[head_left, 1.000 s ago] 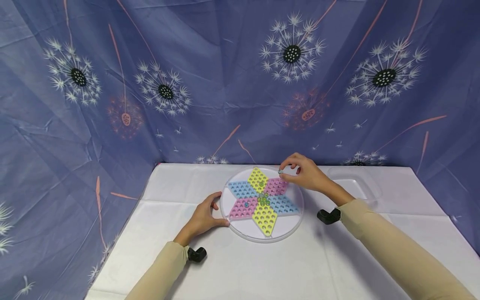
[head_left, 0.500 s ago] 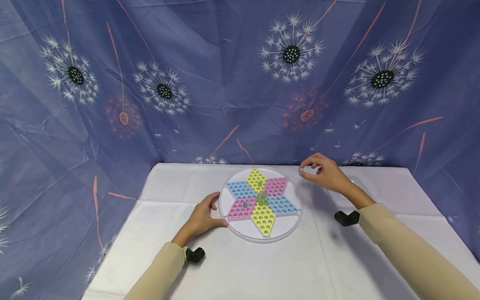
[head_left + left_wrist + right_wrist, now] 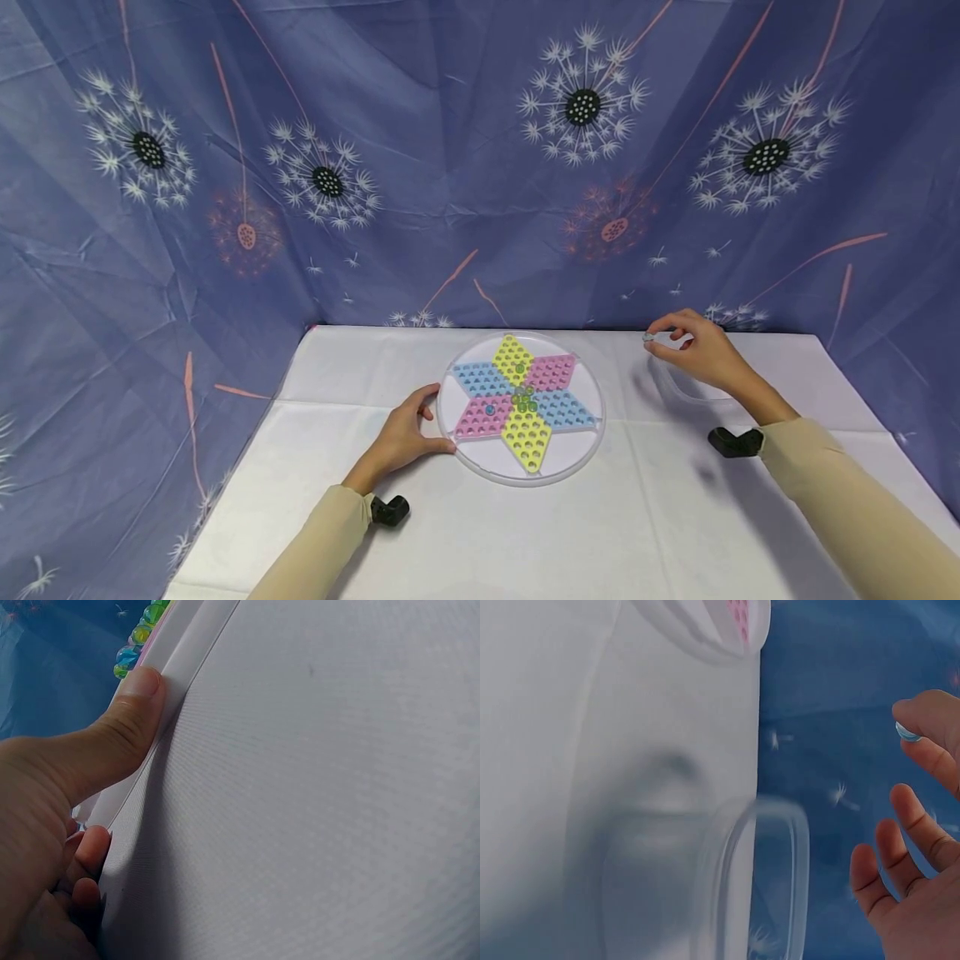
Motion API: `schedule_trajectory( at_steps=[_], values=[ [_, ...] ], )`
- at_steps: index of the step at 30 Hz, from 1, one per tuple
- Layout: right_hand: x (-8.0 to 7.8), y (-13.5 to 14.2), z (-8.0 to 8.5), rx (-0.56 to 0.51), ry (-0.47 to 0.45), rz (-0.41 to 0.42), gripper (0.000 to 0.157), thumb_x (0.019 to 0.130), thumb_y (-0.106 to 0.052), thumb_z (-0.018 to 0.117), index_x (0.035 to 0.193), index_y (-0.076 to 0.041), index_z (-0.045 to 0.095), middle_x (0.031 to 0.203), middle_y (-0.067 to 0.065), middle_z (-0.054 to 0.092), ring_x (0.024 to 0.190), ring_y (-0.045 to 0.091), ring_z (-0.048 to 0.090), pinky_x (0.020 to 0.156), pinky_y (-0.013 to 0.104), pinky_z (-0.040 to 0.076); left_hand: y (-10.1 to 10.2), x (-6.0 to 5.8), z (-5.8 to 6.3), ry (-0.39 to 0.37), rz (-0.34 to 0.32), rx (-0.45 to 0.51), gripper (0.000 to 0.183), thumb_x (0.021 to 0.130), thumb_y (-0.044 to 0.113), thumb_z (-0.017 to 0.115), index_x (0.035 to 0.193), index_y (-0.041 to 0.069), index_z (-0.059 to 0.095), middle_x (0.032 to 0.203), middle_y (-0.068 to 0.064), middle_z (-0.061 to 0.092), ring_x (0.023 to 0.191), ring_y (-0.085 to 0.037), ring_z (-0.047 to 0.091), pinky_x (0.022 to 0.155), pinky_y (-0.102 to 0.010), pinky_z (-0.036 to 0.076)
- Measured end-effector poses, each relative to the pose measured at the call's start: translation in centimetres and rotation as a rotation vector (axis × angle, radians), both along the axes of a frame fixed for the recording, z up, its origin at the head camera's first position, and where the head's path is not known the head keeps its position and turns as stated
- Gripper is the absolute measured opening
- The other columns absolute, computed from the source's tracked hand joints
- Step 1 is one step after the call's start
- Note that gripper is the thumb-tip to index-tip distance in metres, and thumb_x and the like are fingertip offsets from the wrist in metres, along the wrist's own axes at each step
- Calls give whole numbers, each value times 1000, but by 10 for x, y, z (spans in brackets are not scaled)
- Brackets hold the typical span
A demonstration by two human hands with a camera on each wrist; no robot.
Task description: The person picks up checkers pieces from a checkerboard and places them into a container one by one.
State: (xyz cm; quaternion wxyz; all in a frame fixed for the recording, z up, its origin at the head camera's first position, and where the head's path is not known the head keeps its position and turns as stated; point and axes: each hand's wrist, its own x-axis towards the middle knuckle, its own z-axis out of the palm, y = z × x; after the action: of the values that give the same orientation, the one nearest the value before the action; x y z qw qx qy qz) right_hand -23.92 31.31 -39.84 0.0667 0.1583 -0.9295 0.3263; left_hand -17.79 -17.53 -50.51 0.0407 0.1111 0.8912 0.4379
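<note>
A round white Chinese checkers board (image 3: 480, 457) with a yellow, pink and blue star lies on the table. My left hand (image 3: 401, 435) holds its left rim, the thumb on the near side and the fingers farther back. Several green-tinted marbles (image 3: 526, 402) cluster at the star's centre. One blue marble (image 3: 490, 410) sits in the left pink point, and a green marble (image 3: 520, 368) in the far yellow one. Raised to the right of the board, my right hand (image 3: 701, 350) pinches a pale blue marble (image 3: 907, 733) between thumb and index finger, other fingers spread apart.
A clear plastic tray (image 3: 799, 877) stands right of the board, below my right hand and partly hidden by the forearm in the head view. White cloth (image 3: 570, 542) covers the table. A blue dandelion-print curtain (image 3: 450, 167) rises along the back and left side.
My right hand has moved right, from the board's far right edge to above the clear tray, with the marble still pinched. My left hand stays at the rim.
</note>
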Motion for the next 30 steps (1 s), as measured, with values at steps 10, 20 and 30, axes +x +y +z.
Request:
schedule_trajectory(
  at_steps=[10, 20, 30],
  values=[
    [0, 30, -10, 0, -11, -80, 30, 95, -34, 75, 116, -12, 73, 125, 13, 61, 102, 31, 56, 72, 36, 49, 0, 0, 0, 6, -7, -3, 110, 65, 29, 100, 156, 9, 41, 99, -2, 55, 88, -19, 49, 88, -39, 38],
    [-1, 43, -19, 6, -42, -97, 32, 96, -36, 74, 117, -11, 73, 124, 18, 59, 100, 31, 54, 72, 38, 47, -1, 0, 0, 9, -11, -3, 110, 66, 32, 99, 156, 10, 41, 100, -2, 55, 87, -18, 48, 87, -40, 38],
    [-1, 49, -29, 40, -188, -113, 40, 98, -42, 69, 123, -11, 69, 132, 20, 53, 109, 37, 52, 75, 43, 47, -1, -1, 1, 10, -12, 1, 109, 66, 32, 99, 156, 10, 41, 99, -2, 56, 87, -19, 49, 87, -40, 39]
  ],
)
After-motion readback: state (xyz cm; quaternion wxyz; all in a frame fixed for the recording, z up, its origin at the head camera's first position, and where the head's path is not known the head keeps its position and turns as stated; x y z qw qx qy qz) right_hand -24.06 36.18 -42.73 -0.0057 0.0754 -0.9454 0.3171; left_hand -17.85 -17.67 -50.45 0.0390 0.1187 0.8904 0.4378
